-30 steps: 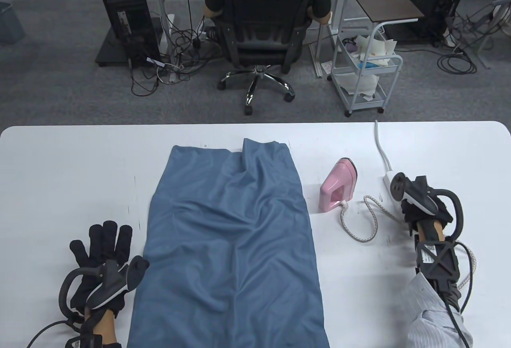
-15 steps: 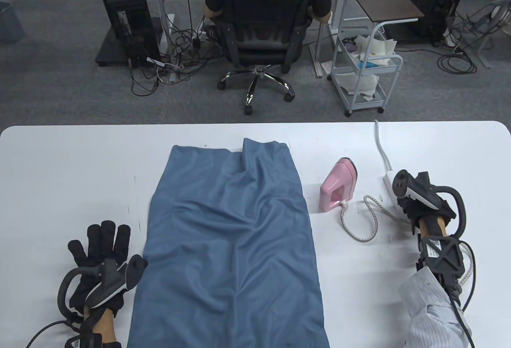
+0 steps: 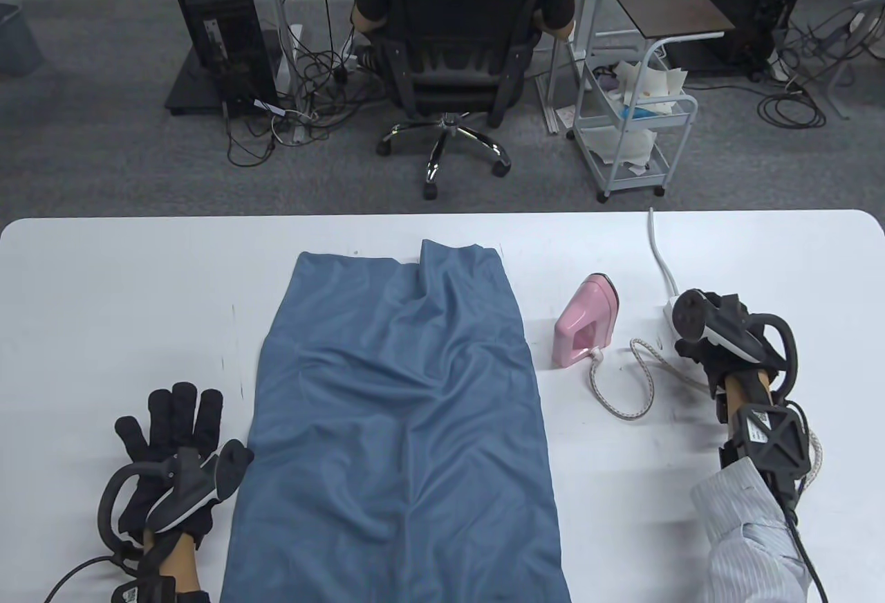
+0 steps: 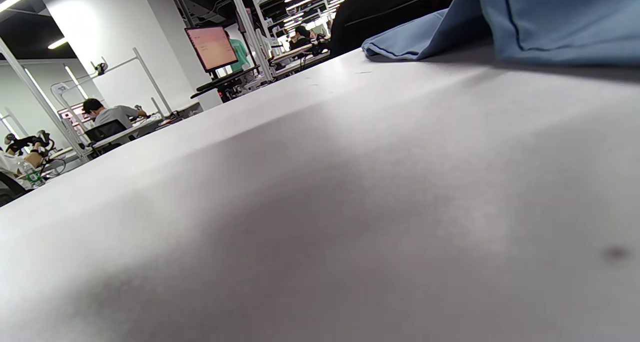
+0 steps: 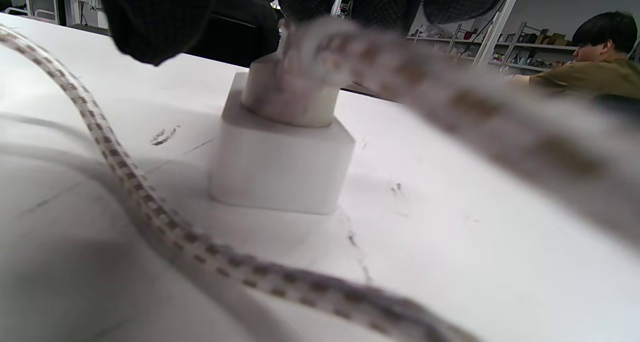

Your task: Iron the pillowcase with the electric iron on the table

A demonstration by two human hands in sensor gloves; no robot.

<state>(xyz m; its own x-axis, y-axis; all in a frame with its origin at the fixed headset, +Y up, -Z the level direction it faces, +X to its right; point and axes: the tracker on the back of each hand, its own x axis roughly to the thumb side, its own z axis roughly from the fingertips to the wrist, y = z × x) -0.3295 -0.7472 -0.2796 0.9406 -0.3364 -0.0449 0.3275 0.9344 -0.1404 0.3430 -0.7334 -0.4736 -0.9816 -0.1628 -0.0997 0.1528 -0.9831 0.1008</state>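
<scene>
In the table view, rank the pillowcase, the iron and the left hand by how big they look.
1. Pillowcase, by far the largest.
2. Left hand, glove and tracker together.
3. Iron, smallest, though it sits farther from the camera, so its gap to the hand is unsure.

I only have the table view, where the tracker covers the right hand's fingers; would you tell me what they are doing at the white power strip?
Observer: In the right wrist view, the right hand's fingers close round the top of a round white plug seated in the power strip.
Operator: Does the iron's cord join that plug?
Observer: Yes, the braided cord leaves the plug's top.
Operator: Anything on the pillowcase beside the left hand?
Observer: The left wrist view shows a dark stitched line near the pillowcase's edge.
</scene>
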